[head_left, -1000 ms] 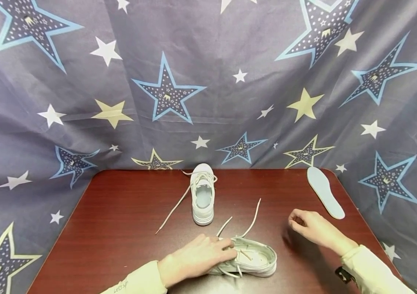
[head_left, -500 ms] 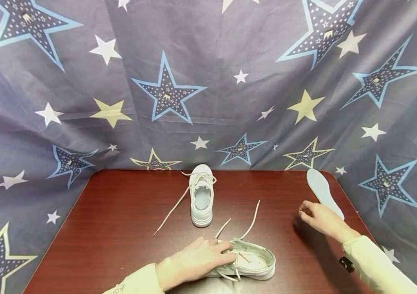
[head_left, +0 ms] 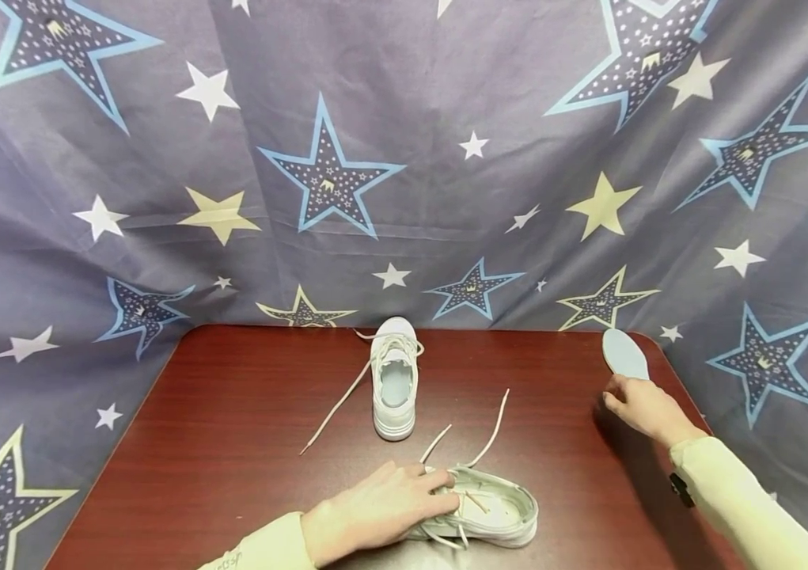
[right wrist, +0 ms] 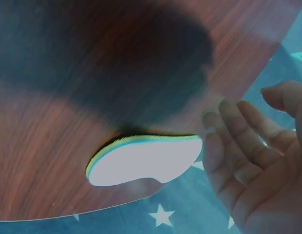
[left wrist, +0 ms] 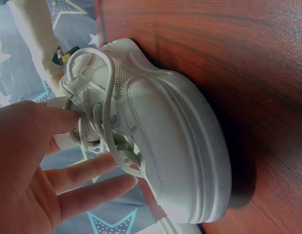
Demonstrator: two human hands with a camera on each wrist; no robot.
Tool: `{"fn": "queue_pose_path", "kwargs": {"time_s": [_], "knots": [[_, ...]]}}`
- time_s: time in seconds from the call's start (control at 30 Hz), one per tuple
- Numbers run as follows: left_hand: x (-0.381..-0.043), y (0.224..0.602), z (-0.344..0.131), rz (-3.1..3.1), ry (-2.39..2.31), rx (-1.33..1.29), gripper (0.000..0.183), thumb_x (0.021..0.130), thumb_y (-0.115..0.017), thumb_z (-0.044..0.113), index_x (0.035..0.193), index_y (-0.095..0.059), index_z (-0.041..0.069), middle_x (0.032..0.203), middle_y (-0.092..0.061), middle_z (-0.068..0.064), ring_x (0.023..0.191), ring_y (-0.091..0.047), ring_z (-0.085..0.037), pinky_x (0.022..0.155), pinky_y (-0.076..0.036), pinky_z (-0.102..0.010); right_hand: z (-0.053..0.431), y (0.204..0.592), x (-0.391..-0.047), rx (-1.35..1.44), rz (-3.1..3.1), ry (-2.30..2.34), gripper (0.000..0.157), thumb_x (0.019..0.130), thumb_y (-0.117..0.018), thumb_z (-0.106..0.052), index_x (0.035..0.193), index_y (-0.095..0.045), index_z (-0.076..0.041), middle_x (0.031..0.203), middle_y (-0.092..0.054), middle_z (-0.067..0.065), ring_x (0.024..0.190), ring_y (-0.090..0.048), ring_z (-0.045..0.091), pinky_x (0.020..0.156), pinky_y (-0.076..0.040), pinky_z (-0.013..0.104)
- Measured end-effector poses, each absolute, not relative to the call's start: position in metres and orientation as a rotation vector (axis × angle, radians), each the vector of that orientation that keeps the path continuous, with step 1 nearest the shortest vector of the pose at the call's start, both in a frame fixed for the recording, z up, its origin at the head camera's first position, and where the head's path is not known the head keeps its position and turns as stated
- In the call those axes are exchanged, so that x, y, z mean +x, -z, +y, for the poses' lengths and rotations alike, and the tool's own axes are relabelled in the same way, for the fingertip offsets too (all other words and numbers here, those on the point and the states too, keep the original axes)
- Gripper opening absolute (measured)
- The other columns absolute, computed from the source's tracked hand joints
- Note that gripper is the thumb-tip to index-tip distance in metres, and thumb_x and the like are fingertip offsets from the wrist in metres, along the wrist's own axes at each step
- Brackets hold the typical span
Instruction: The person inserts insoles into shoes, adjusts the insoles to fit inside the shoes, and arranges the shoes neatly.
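Shifted since a moment earlier: right hand (head_left: 649, 410), now farther to the right of the near shoe (head_left: 492, 524) and just beside the insole (head_left: 624, 354), covering part of it in the head view. Fingers relaxed in the right wrist view, with nothing held; judged as a reach toward the insole, with no hold made yet. Unchanged: left hand (head_left: 378, 503), gripping the near shoe by its front, thumb tucked in beside the laces (left wrist: 108, 105). Insole lying on the counter (head_left: 254, 396), beyond and to the right of the near shoe, close to the counter's right and far edges; any overhang impossible to tell. Far shoe (head_left: 395, 384) beyond the near shoe, slightly to its left. Broad open stretch between near shoe and insole; lace ends spread beyond the near shoe, a possible snag. Curtain (head_left: 432, 119) behind the far edge, limiting movement there.
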State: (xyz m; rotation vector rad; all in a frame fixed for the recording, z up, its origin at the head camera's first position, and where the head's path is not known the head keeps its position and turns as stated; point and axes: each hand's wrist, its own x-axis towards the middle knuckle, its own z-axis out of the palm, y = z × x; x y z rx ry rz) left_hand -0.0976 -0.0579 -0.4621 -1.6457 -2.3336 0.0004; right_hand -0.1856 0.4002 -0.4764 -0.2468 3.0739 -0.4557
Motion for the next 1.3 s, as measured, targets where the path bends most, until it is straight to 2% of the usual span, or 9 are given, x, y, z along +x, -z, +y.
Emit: {"fn": "queue_pose_path", "kwargs": {"time_s": [0.17, 0.43, 0.6, 0.77, 0.87, 1.07, 1.17, 1.3], "knots": [[-0.097, 0.462, -0.056, -2.341, -0.019, -1.646, 0.021, 0.091, -0.069, 0.020, 0.109, -0.061, 0.031, 0.115, -0.062, 0.012, 0.090, -0.064, -0.009, 0.055, -0.039, -0.021, 0.415, 0.481, -0.197, -0.132, 3.071, 0.405, 0.019, 0.095, -0.063, -0.019, 0.101, -0.067, -0.002, 0.091, -0.072, 0.021, 0.079, -0.069, 0.047, 0.066, -0.051, 0.064], [-0.096, 0.465, -0.055, -2.350, -0.026, -1.635, 0.019, 0.092, -0.069, 0.023, 0.107, -0.061, 0.031, 0.115, -0.062, 0.013, 0.091, -0.063, -0.010, 0.054, -0.038, -0.021, 0.434, 0.487, -0.216, -0.085, 3.087, 0.369, 0.015, 0.093, -0.062, -0.022, 0.090, -0.065, -0.007, 0.074, -0.066, 0.007, 0.070, -0.066, 0.034, 0.061, -0.051, 0.060], [-0.096, 0.465, -0.053, -2.377, -0.026, -1.638, 0.019, 0.092, -0.069, 0.024, 0.108, -0.060, 0.031, 0.117, -0.061, 0.013, 0.090, -0.063, -0.009, 0.052, -0.034, -0.021, 0.447, 0.491, -0.227, -0.084, 3.127, 0.343, 0.018, 0.091, -0.063, -0.022, 0.083, -0.065, -0.006, 0.076, -0.067, 0.014, 0.075, -0.066, 0.038, 0.063, -0.051, 0.062], [-0.095, 0.464, -0.054, -2.407, -0.022, -1.636, 0.023, 0.090, -0.071, 0.023, 0.108, -0.060, 0.031, 0.118, -0.061, 0.013, 0.092, -0.063, -0.009, 0.052, -0.030, -0.020, 0.455, 0.493, -0.236, -0.045, 3.107, 0.308, 0.031, 0.093, -0.065, -0.029, 0.096, -0.065, 0.002, 0.091, -0.064, 0.028, 0.086, -0.065, 0.049, 0.067, -0.051, 0.066], [-0.095, 0.463, -0.054, -2.396, -0.024, -1.642, 0.024, 0.089, -0.072, 0.022, 0.108, -0.060, 0.031, 0.117, -0.061, 0.013, 0.091, -0.063, -0.009, 0.052, -0.033, -0.021, 0.458, 0.493, -0.240, -0.002, 3.071, 0.296, 0.039, 0.094, -0.065, -0.032, 0.103, -0.061, 0.006, 0.096, -0.057, 0.033, 0.089, -0.062, 0.055, 0.067, -0.050, 0.068], [-0.096, 0.462, -0.054, -2.365, -0.030, -1.648, 0.023, 0.088, -0.072, 0.019, 0.105, -0.061, 0.030, 0.113, -0.062, 0.013, 0.088, -0.063, -0.009, 0.054, -0.039, -0.021, 0.463, 0.494, -0.248, 0.060, 3.009, 0.302, 0.048, 0.094, -0.065, -0.039, 0.102, -0.059, 0.008, 0.098, -0.054, 0.037, 0.092, -0.060, 0.057, 0.070, -0.050, 0.069], [-0.097, 0.462, -0.053, -2.379, -0.029, -1.645, 0.022, 0.089, -0.072, 0.022, 0.105, -0.061, 0.030, 0.115, -0.061, 0.013, 0.088, -0.062, -0.010, 0.052, -0.034, -0.021, 0.463, 0.494, -0.250, 0.107, 3.000, 0.303, 0.054, 0.094, -0.065, -0.042, 0.104, -0.055, 0.010, 0.098, -0.051, 0.041, 0.092, -0.059, 0.061, 0.071, -0.049, 0.070], [-0.098, 0.462, -0.053, -2.384, -0.047, -1.643, 0.021, 0.089, -0.073, 0.023, 0.105, -0.061, 0.030, 0.115, -0.061, 0.013, 0.087, -0.062, -0.009, 0.051, -0.031, -0.020, 0.460, 0.495, -0.254, 0.192, 2.977, 0.312, 0.069, 0.094, -0.067, -0.046, 0.116, -0.046, 0.017, 0.104, -0.048, 0.049, 0.096, -0.058, 0.066, 0.075, -0.049, 0.072]]}}
